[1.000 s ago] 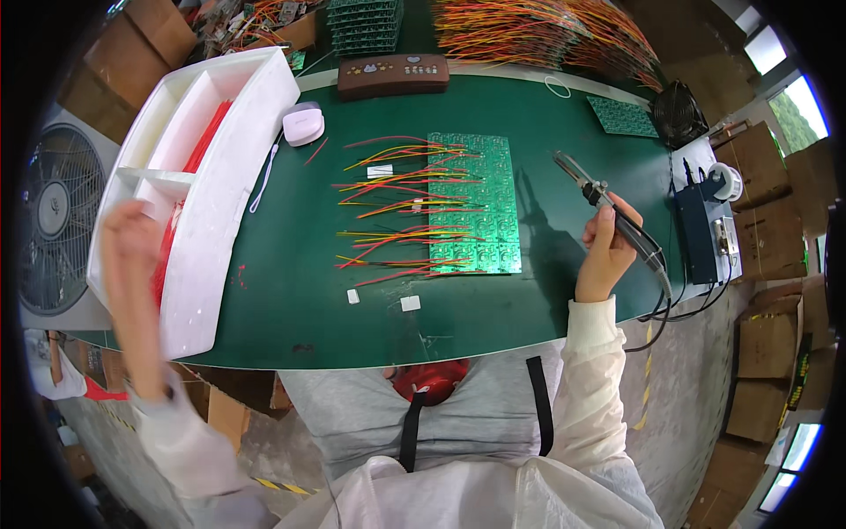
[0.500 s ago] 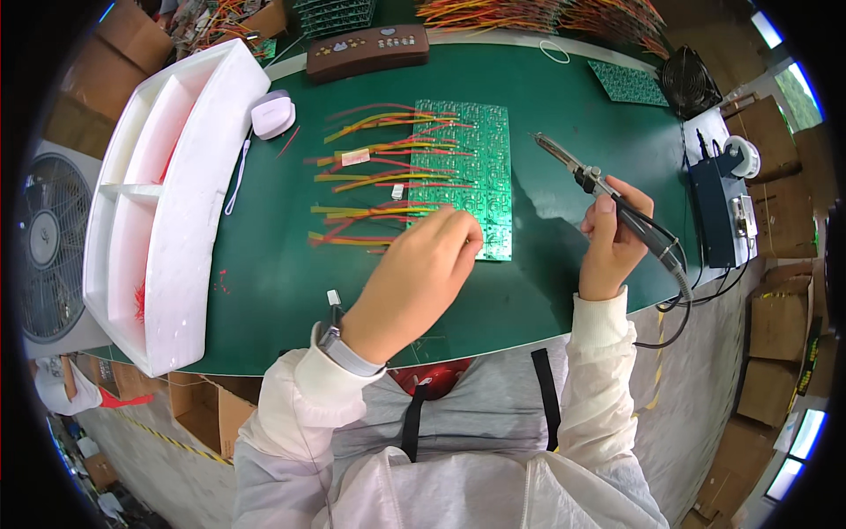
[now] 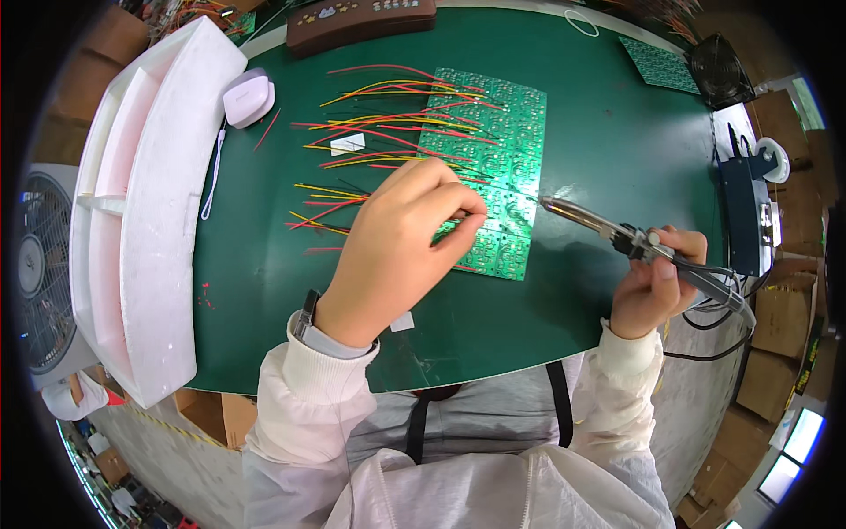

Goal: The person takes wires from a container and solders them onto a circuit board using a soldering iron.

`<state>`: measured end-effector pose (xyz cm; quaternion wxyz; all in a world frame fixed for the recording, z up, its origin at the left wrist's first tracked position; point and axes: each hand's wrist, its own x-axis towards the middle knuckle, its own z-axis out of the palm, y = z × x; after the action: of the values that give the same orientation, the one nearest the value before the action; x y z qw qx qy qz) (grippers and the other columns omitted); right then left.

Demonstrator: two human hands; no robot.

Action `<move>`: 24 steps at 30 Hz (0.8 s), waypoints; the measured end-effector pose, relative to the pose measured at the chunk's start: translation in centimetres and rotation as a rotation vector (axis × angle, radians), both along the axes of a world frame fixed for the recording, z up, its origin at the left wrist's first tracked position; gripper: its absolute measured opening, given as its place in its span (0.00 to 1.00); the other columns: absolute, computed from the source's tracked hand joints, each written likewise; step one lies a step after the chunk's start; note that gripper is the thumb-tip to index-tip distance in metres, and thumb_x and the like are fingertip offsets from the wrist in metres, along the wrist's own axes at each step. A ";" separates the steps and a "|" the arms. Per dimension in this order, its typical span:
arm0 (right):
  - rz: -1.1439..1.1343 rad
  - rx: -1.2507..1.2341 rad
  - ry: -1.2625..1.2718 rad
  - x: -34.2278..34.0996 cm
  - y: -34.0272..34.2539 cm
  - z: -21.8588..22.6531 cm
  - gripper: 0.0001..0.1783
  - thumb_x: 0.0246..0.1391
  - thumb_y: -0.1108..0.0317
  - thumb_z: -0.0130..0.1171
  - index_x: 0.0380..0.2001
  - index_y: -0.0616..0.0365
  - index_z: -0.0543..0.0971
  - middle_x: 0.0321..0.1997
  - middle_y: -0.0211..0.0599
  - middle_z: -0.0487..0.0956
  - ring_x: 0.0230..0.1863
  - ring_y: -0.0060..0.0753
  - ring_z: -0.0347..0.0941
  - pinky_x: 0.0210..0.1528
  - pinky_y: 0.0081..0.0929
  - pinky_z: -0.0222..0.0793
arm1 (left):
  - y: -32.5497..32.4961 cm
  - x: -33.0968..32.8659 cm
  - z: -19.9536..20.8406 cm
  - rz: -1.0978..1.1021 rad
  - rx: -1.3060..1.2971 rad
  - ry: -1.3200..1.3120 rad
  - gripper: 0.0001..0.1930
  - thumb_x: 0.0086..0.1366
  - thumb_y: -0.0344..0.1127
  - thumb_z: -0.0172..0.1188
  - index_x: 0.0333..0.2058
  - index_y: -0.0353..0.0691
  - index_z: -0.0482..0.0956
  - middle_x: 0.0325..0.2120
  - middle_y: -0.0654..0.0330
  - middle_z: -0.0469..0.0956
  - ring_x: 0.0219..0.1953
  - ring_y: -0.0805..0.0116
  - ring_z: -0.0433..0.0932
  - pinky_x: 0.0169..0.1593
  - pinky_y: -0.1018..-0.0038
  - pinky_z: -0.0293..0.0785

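Observation:
A green panel of circuit boards [image 3: 515, 150] lies on the green table, with several red, yellow and black wires [image 3: 379, 120] fanning out from it to the left. Over the panel's lower part, my left hand [image 3: 397, 242] is closed in a pinch; whatever its fingertips hold is hidden. My right hand [image 3: 652, 291] grips a soldering iron [image 3: 627, 236] to the right of the panel. The iron's tip points left, close to the panel's right edge; whether it touches cannot be told. White paper labels [image 3: 347, 145] lie among the wires and beside my left wrist.
A white foam tray [image 3: 167, 220] with compartments stands at the left. Near it lie a pink case [image 3: 248, 97] and a loose red wire. Along the back are a brown pencil case [image 3: 361, 25], another circuit board [image 3: 659, 63] and a small black fan [image 3: 719, 69]. A soldering station [image 3: 745, 207] stands at right.
The soldering iron has swung down and its tip has come nearer the panel's right edge. My left hand still pinches over the panel. The whole view has shifted a little.

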<state>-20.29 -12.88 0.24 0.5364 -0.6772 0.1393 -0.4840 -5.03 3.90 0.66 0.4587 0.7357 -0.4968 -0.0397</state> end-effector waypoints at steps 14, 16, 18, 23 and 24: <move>0.103 0.018 0.113 0.2 0.9 -0.1 0.15 0.43 0.61 0.53 0.25 0.64 0.65 0.14 0.27 0.61 0.11 0.12 0.52 0.12 0.08 0.49 | -0.1 0.5 -0.3 -0.021 0.049 0.025 0.06 0.44 0.19 0.59 0.23 0.33 0.72 0.22 0.61 0.67 0.25 0.72 0.69 0.28 0.81 0.69; 0.110 0.019 0.114 0.2 0.9 -0.2 0.15 0.43 0.62 0.53 0.25 0.64 0.65 0.14 0.27 0.61 0.11 0.12 0.52 0.12 0.08 0.49 | 0.0 0.5 -0.2 -0.019 0.058 0.030 0.06 0.44 0.19 0.59 0.23 0.33 0.72 0.22 0.61 0.67 0.25 0.72 0.69 0.28 0.81 0.69; 0.110 0.016 0.119 0.2 0.9 -0.1 0.15 0.43 0.62 0.53 0.25 0.64 0.65 0.14 0.27 0.61 0.11 0.12 0.52 0.12 0.08 0.49 | 0.0 0.6 -0.3 -0.028 0.065 0.043 0.06 0.44 0.19 0.58 0.23 0.33 0.72 0.22 0.61 0.68 0.25 0.72 0.70 0.28 0.81 0.69; 0.116 0.022 0.157 0.1 1.0 0.0 0.15 0.43 0.62 0.52 0.26 0.64 0.66 0.14 0.27 0.62 0.11 0.11 0.52 0.13 0.08 0.50 | -0.1 0.7 -0.4 -0.047 0.068 0.062 0.06 0.44 0.19 0.58 0.23 0.33 0.72 0.22 0.61 0.68 0.25 0.73 0.70 0.29 0.81 0.69; 0.107 0.024 0.164 0.1 1.0 0.0 0.15 0.42 0.62 0.52 0.26 0.64 0.66 0.14 0.27 0.62 0.11 0.11 0.52 0.13 0.09 0.51 | 0.0 0.7 -0.2 -0.048 0.074 0.065 0.06 0.43 0.19 0.58 0.23 0.33 0.72 0.22 0.61 0.68 0.25 0.73 0.70 0.29 0.81 0.69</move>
<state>-20.18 -11.90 0.26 0.5564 -0.7145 0.1519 -0.3960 -4.36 3.87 0.43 0.4461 0.7383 -0.4972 -0.0928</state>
